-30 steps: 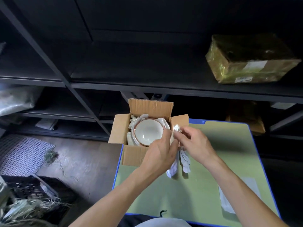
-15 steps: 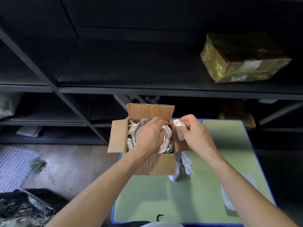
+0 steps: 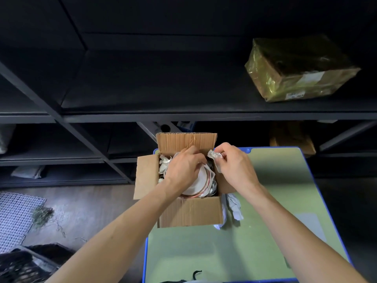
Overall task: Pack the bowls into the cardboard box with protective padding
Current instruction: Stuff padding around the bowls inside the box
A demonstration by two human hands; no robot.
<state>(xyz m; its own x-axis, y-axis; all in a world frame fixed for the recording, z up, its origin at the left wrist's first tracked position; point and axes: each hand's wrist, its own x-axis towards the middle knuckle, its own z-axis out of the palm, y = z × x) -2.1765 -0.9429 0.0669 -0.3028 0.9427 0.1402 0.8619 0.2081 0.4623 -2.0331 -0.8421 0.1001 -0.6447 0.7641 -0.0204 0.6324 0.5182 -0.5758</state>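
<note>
raised box flaps [image 3: 186, 142] and padding [image 3: 164, 166] crowd the bowl [image 3: 201, 180].

No text can be read with certainty. The gold-wrapped package [image 3: 295, 68] on the far right of the dark shelf [image 3: 163, 99] carries two labels. The pale larger label [image 3: 310, 77] lies along its upper near edge, and it looks blank or too faint to read. The small white label [image 3: 294, 95] is lower on the near face and has dark print, too small to read. The cardboard box [image 3: 189, 213] shows only plain brown faces.
</note>
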